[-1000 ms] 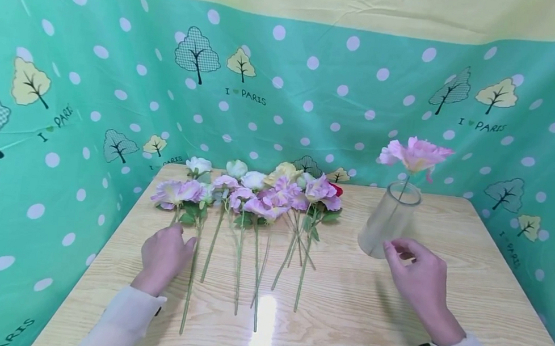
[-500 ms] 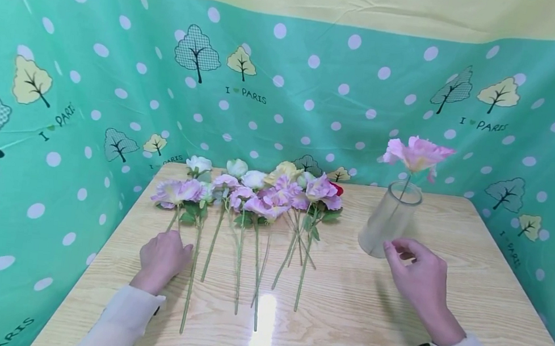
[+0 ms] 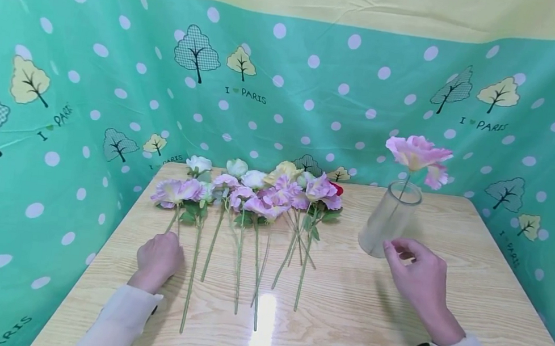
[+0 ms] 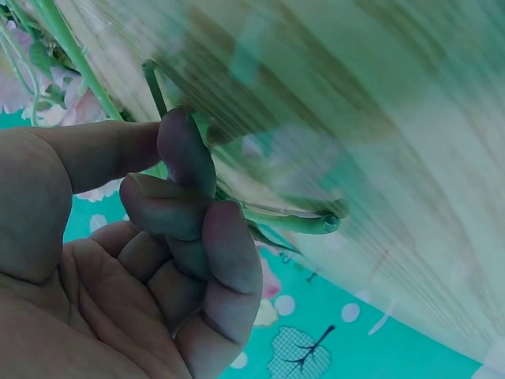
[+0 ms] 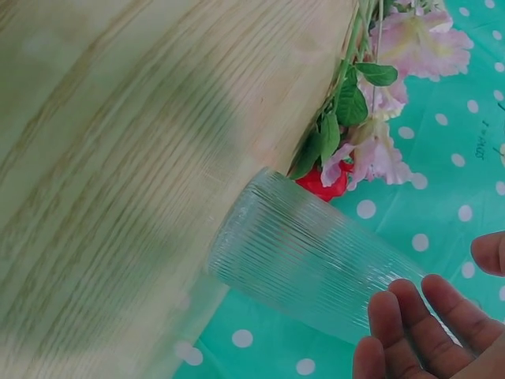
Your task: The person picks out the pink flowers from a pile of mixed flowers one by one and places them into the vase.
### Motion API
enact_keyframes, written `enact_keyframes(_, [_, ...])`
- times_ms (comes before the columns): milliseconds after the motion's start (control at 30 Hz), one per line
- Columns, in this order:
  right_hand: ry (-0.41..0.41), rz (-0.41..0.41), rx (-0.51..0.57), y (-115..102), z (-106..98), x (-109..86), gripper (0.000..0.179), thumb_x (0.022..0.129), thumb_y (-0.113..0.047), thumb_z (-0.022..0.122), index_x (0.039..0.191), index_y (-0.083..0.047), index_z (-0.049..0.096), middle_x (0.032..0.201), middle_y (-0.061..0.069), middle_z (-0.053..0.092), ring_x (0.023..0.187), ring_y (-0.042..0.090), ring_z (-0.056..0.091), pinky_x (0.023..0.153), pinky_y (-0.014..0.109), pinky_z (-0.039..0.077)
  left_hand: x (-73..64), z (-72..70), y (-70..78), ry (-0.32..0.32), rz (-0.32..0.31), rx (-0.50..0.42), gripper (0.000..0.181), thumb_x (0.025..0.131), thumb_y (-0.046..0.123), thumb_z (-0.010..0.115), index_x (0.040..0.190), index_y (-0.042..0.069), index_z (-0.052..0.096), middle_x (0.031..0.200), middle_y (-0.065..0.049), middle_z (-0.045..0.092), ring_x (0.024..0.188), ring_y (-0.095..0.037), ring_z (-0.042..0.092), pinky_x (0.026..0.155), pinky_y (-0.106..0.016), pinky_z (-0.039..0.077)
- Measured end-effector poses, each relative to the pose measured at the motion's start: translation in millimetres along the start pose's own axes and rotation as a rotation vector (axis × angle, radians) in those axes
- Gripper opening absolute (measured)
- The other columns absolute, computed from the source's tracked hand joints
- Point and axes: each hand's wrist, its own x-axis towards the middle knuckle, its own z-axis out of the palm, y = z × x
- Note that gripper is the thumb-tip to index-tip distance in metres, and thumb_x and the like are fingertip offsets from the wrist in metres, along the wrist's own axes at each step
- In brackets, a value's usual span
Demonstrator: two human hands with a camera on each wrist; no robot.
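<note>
At the left of the table, my left hand point(image 3: 159, 259) is curled low over the lower stems of light purple flowers point(image 3: 177, 193). In the left wrist view its thumb and fingers close around a green flower stem point(image 4: 154, 87), and a cut stem end point(image 4: 327, 223) sticks out past the fingertips. My right hand point(image 3: 420, 275) hovers beside the base of a clear ribbed vase point(image 5: 308, 253), fingers loosely bent and holding nothing. The thumb stands apart from the fingers in the right wrist view. One pink flower point(image 3: 418, 153) leans in the vase, its head above the rim.
Several artificial flowers lie in a row on the wooden table point(image 3: 330, 339), with white point(image 3: 253, 179), yellow point(image 3: 285, 171) and red point(image 3: 337, 189) blooms at the back and stems toward me. A green dotted curtain point(image 3: 313, 86) encloses the back and sides.
My left hand has drawn back along the stems toward me and slightly left, its thumb now tucked in. The pink flower in the vase has turned, a petal drooping right. My right hand stays put.
</note>
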Motion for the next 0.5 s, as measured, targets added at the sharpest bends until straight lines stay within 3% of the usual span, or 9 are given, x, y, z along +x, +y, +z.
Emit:
enact_keyframes(300, [0.003,-0.018,-0.006,3.5,3.3,-1.9,0.015,0.091,-0.017,0.076,0.093,-0.002,0.078,0.084,0.009,0.075,0.072,0.027,0.069,0.062,0.005,0.041,-2.4,0.7,-2.7,0.002,0.004,-0.038,0.029,0.095,0.003,0.045,0.071,0.0,0.06,0.067,-0.013,0.059,0.057,-0.026,0.054,0.046,-0.036,0.044])
enact_keyframes(500, [-0.005,-0.013,-0.006,4.8,3.8,-2.6,0.016,0.092,-0.018,0.076,0.094,-0.002,0.078,0.084,0.009,0.075,0.072,0.027,0.069,0.063,0.004,0.041,-5.1,1.0,-3.3,0.042,0.004,-0.08,0.035,0.098,0.005,0.044,0.067,0.001,0.058,0.062,-0.012,0.057,0.054,-0.025,0.053,0.043,-0.035,0.044])
